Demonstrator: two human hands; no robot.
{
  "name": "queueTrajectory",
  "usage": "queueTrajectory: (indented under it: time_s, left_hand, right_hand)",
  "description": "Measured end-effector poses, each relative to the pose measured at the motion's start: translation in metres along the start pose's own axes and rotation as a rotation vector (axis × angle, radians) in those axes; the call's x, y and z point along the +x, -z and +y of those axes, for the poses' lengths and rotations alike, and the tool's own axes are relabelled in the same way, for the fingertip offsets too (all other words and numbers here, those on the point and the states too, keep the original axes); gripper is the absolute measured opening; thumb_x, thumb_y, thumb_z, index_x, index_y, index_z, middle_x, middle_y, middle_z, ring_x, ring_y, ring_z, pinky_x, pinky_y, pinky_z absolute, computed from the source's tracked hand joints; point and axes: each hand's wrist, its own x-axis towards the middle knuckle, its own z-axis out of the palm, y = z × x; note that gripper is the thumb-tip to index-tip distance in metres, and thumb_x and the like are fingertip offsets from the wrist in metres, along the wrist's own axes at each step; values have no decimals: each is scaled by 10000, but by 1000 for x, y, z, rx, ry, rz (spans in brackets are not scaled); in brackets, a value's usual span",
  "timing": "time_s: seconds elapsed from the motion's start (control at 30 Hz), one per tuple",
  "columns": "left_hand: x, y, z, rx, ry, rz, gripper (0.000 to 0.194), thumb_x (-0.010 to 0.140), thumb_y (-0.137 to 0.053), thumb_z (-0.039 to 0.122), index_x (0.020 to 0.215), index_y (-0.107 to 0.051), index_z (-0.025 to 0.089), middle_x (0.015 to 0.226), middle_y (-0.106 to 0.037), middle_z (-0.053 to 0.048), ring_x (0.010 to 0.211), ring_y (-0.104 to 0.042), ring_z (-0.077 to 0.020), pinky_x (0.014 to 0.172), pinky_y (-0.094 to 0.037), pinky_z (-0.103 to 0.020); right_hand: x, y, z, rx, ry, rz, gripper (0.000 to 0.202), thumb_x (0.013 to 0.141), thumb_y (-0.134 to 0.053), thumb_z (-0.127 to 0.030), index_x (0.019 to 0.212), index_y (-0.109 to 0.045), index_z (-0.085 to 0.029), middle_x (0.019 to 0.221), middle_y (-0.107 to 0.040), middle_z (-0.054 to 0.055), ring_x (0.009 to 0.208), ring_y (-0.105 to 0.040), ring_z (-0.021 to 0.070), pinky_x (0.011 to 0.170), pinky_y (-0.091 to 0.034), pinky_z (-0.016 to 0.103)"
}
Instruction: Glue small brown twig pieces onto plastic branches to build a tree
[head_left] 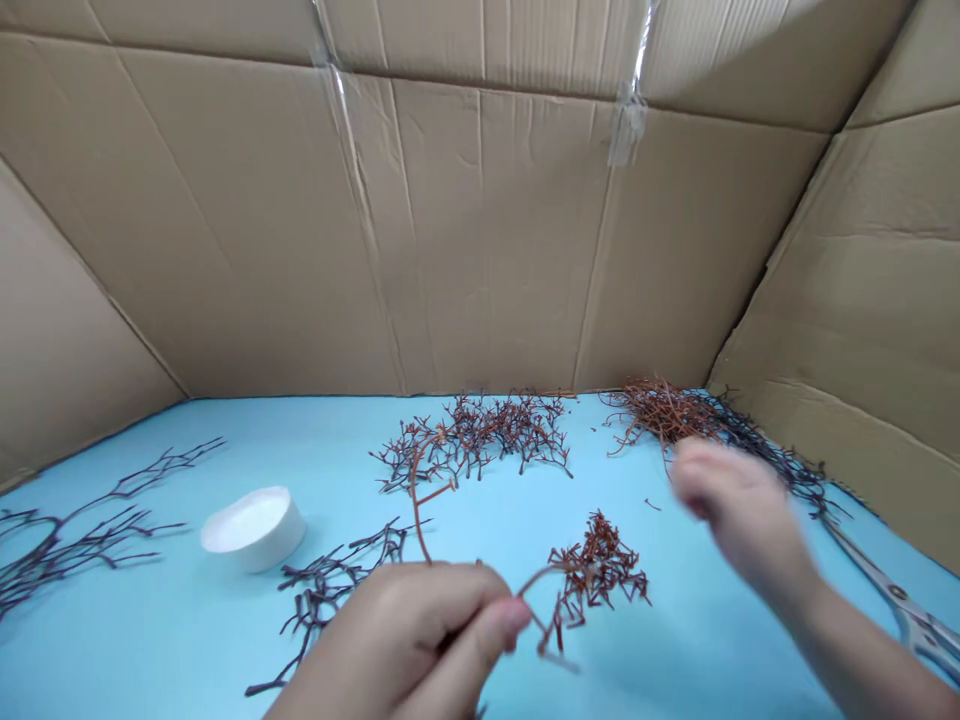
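Observation:
My left hand (450,625) is closed at the front centre, thumb pressed against the fingers, around a thin brown branched stem (417,500). One part of the stem curves up above the knuckles; another sticks out to the right past my thumb. My right hand (724,500) is curled and blurred by motion, just in front of a heap of thin brown stems (664,408). What its fingers hold, if anything, is hidden. Between my hands lies a small pile of short reddish-brown pieces (604,560).
Dark branched stems (330,585) lie left of my left hand, with more dark twigs (67,540) farther left. A white round container (255,530) stands between. Reddish-brown branched pieces (487,425) lie at the back. Scissors (892,590) rest at right. Cardboard walls (487,240) enclose the blue surface.

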Motion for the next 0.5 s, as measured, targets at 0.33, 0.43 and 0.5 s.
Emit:
queueTrajectory:
  time_s: [0.33, 0.43, 0.5]
  left_hand:
    - [28, -18, -11, -373, 412, 14, 271, 818, -367, 374, 634, -440, 189, 544, -337, 65, 480, -296, -90, 439, -254, -189]
    - [27, -18, -11, -399, 405, 16, 245, 815, -388, 360, 660, -456, 183, 561, -340, 66, 497, -301, -86, 453, -262, -187]
    - [25, -19, -11, -398, 377, 38, 233, 812, -404, 355, 674, -469, 179, 572, -355, 65, 516, -323, -85, 479, -281, -186]
  right_hand:
    - [-16, -59, 30, -533, 412, -666, 143, 818, -507, -174, 753, -631, -207, 844, -613, 9, 870, -491, 169, 773, -328, 305]
    - [-14, -57, 28, -542, 413, -614, 160, 845, -502, -281, 773, -630, -220, 863, -617, -8, 885, -486, 163, 802, -305, 323]
    - [-14, -58, 23, -543, 381, -548, 215, 881, -435, -312, 825, -622, -221, 903, -608, -3, 880, -486, 157, 792, -306, 329]
